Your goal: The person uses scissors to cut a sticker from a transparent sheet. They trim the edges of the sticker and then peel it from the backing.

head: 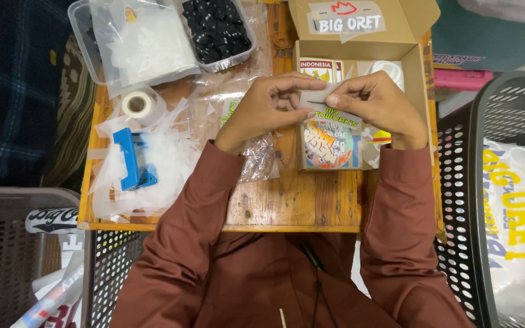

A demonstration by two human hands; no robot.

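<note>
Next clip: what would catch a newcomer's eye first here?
Both hands, left and right, meet at centre, pinching a small grey sheet over an open cardboard box of colourful stickers. Left of them on the wooden table lies a blue tape dispenser amid clear plastic scraps.

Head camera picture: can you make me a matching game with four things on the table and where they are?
Things:
1. Tape roll
2. Blue tool
3. Black pieces
4. Grey paper strip

Places:
A. in a clear tub at the table's far edge
B. between the left hand and right hand
C. lying on plastic scraps at the left
D. just below the tub of white bags

Pairs: 1-D, 2-C, 3-A, 4-B
</note>
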